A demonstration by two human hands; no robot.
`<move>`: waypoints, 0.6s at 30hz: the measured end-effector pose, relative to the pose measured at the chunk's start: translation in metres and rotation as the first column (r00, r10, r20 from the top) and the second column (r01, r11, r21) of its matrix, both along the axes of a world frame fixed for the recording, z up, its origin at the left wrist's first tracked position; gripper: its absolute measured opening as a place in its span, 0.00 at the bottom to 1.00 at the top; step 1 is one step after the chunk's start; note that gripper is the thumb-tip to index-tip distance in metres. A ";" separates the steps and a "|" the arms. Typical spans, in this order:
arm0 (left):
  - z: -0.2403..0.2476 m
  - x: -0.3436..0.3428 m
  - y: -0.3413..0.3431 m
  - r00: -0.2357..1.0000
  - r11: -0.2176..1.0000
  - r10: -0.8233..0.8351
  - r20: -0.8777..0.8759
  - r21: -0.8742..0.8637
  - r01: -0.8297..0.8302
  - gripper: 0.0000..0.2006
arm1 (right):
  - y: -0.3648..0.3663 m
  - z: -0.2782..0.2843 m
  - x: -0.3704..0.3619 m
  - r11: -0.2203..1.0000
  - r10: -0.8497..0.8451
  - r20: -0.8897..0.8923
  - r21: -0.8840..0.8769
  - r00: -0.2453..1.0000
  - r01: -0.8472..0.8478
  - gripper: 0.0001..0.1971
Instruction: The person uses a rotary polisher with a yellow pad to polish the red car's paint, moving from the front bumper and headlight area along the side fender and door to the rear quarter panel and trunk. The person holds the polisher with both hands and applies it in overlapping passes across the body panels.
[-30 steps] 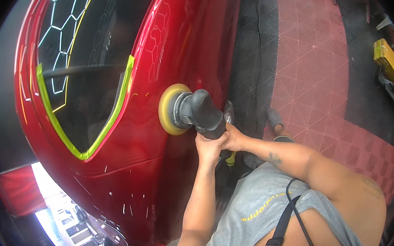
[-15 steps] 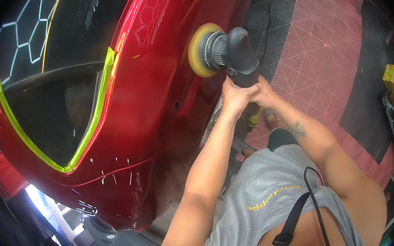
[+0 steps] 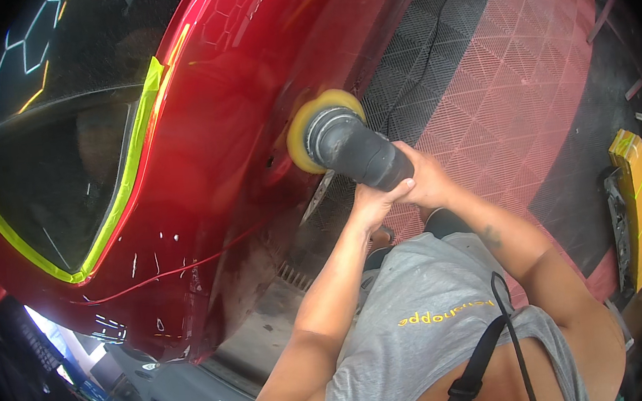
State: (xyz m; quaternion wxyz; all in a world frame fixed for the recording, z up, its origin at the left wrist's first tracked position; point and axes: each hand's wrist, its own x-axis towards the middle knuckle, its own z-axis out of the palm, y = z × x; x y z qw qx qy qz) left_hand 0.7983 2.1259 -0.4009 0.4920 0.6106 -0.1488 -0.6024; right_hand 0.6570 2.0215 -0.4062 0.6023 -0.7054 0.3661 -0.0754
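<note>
A dark grey car polisher [image 3: 358, 149] with a yellow foam pad [image 3: 300, 134] is held in both hands out in front of me. My left hand [image 3: 377, 204] is closed around the near end of its body, and my right hand [image 3: 425, 178] grips the same end from the right. The pad is tilted and lies at the side of the red car body [image 3: 211, 180]; whether it touches the paint I cannot tell. Part of the pad is hidden behind the polisher's head. The fingers under the body are mostly out of sight.
Yellow-green masking tape [image 3: 135, 160] edges the car's dark rear side window [image 3: 53, 184]. A black cord [image 3: 431, 54] runs over the red and black floor tiles [image 3: 504, 90]. To the right stands a long yellow box [image 3: 635, 209]. A grey car [image 3: 189, 399] is at the lower left.
The polisher has come nearer to me and slightly left, lower along the car's side. Its body has turned, and both hands have moved with it, still gripping.
</note>
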 end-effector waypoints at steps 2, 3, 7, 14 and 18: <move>0.001 -0.003 0.006 0.999 0.999 0.038 -0.039 -0.009 -0.038 0.41 | 0.002 0.001 0.001 0.998 0.043 -0.024 -0.035 0.999 -0.044 0.48; 0.003 -0.005 0.009 0.997 0.998 0.064 -0.054 -0.024 -0.065 0.42 | 0.004 0.000 0.000 0.997 0.073 -0.038 -0.036 0.997 -0.074 0.50; 0.009 -0.008 0.020 0.990 0.994 0.112 -0.085 0.003 -0.112 0.44 | 0.007 0.001 0.003 0.992 0.125 0.008 -0.038 0.992 -0.124 0.53; 0.016 -0.012 0.039 0.982 0.982 0.181 -0.047 0.064 -0.178 0.47 | 0.011 0.004 0.010 0.967 0.256 0.010 -0.010 0.967 -0.256 0.56; 0.017 -0.017 0.048 0.979 0.971 0.201 0.027 0.130 -0.203 0.41 | 0.015 -0.006 0.011 0.951 0.308 0.018 -0.014 0.951 -0.308 0.56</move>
